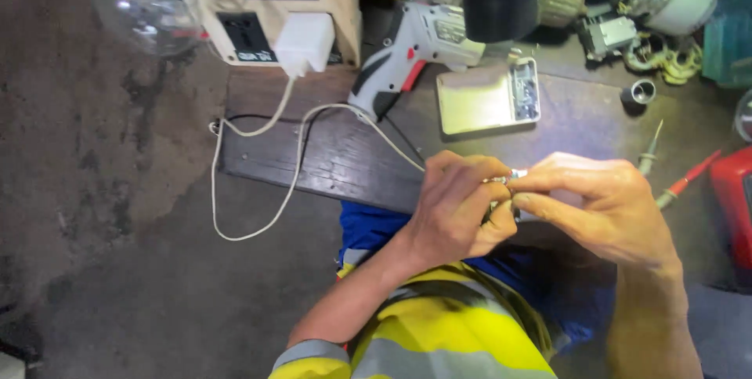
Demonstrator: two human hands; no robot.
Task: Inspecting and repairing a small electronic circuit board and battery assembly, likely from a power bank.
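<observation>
Fingers (479, 178) of left hand (458, 207) and right hand (603, 207) pinched together on a small metal part (513, 178), held between both hands above the dark wooden surface (329, 152) edge. Part too small to identify. Cordless screwdriver (411, 50) and small metal tray (487, 97) lie just beyond; white cable (294, 167) trails left.

Both hands (533, 207) pinch a small metal part (513, 178) above the workbench (329, 152).

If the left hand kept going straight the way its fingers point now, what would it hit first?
The left hand points rightward at the small silvery metal part pinched between both hands; directly behind it are the fingertips of the right hand, already almost touching.
</observation>
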